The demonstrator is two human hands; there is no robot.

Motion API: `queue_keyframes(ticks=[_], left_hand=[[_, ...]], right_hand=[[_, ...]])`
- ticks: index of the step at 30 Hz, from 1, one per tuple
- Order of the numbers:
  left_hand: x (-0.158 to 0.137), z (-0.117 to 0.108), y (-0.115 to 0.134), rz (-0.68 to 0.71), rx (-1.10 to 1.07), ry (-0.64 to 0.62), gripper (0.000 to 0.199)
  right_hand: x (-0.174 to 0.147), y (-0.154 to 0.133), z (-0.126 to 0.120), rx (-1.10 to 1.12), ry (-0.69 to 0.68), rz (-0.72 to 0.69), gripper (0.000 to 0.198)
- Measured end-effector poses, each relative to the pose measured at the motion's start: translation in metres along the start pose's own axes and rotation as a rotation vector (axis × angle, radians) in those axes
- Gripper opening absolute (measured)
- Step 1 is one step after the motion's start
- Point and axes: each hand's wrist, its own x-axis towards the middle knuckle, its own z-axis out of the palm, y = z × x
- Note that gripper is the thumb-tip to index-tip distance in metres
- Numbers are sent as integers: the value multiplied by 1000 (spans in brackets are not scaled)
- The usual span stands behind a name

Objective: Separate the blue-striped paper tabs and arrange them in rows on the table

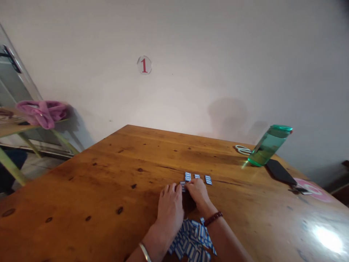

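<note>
Between my fingertips, low over the wooden table, is a small flat blue-and-white piece (183, 185). My left hand (171, 203) has its fingers bent together at the piece's left side. From the right, my right hand (197, 191) pinches at it with curled fingers. Just beyond my hands lie three similar blue-and-white striped pieces: one on the left (188, 177), a partly covered one in the middle (197, 176) and one on the right (208, 180). Under my wrists spreads a heap of such pieces (192, 240), partly hidden by my forearms.
Toward the right of the wooden table (122, 167) are a tilted-looking green bottle (269, 145), a white cable (242, 149), a black phone-like slab (280, 171), keys (298, 189) and a pink round sticker (316, 190). A pink cloth (45, 111) lies on another table at left.
</note>
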Motion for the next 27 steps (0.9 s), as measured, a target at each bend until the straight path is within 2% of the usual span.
queue_keyframes(ticks=[7, 16, 27], left_hand=[[-2, 5, 0, 49, 43, 2, 42], [-2, 3, 1, 45, 71, 0, 40], [0, 11, -7, 128, 127, 16, 35]], right_hand=[[-6, -3, 2, -9, 43, 4, 26], [-6, -5, 1, -38, 44, 7, 26], [-5, -5, 2, -97, 38, 2, 26]])
